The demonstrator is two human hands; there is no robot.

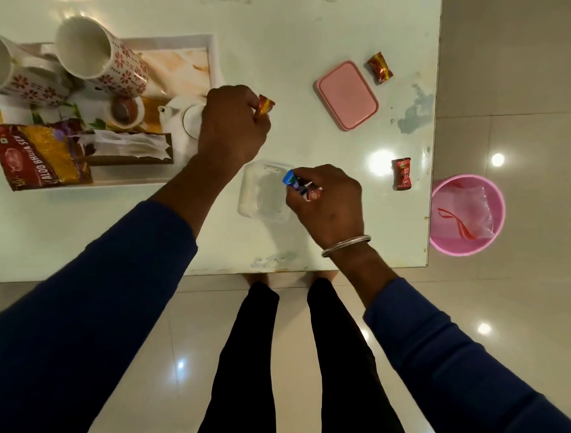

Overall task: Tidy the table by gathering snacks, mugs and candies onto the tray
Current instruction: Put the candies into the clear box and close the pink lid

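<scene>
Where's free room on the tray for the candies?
Bare tray floor at its far right corner, beside the flowered mug. The left is crowded: two mugs, snack packet. On the table, free past the pink lid.

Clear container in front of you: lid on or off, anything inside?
Lid off and empty: the clear container sits open-topped, the table showing through; the pink lid lies apart.

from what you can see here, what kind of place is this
Probably a home, a living or dining area. A glossy white table holds a serving tray with floral mugs and a snack packet, and a small pink bin stands on polished floor tiles.
</scene>
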